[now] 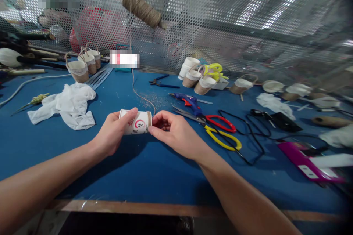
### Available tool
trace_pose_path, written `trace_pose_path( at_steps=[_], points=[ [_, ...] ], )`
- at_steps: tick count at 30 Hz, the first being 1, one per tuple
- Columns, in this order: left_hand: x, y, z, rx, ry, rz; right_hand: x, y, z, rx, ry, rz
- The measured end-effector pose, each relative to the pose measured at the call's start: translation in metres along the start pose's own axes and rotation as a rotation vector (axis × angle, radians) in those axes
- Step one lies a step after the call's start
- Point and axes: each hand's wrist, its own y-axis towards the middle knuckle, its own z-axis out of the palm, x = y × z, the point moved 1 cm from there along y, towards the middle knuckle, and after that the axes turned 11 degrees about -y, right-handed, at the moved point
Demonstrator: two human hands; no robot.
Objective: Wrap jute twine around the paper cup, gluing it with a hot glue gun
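A printed white paper cup lies sideways above the table, with my left hand wrapped round its left end, thumb on top. Brown twine hangs from a spool on the mesh and runs down to the cup's right end, where a band of it goes round. There, my right hand is closed, thumb and fingers pinching the twine against the cup. Its curled fingers partly hide that end. To the right lie a blue glue gun and scissors with red and yellow handles.
Twine-wrapped cups with handles stand at the back left and back right. Crumpled white cloth lies left. Pliers, a black cable and a purple power strip are on the blue table. Perforated mesh rises behind.
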Motion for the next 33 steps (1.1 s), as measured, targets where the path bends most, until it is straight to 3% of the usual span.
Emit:
trace_pose_path(
  at_steps=[9, 18, 23, 30, 33],
  points=[
    [0.002, 0.0, -0.002, 0.034, 0.059, 0.066, -0.001, 0.0, 0.002, -0.011, 0.055, -0.002],
    [0.003, -0.002, -0.005, 0.105, 0.231, 0.228, -0.001, 0.001, -0.003, 0.046, 0.186, 0.071],
    [0.002, -0.008, -0.005, 0.17, 0.395, 0.39, -0.002, 0.007, -0.008, 0.106, 0.439, 0.156],
    [0.0, -0.014, -0.01, 0.335, 0.731, 0.689, -0.002, 0.005, -0.009, 0.085, 0.492, 0.21],
    [-0.001, -0.012, -0.01, 0.418, 0.748, 0.727, -0.004, 0.003, -0.007, 0.054, 0.497, 0.189]
  ],
)
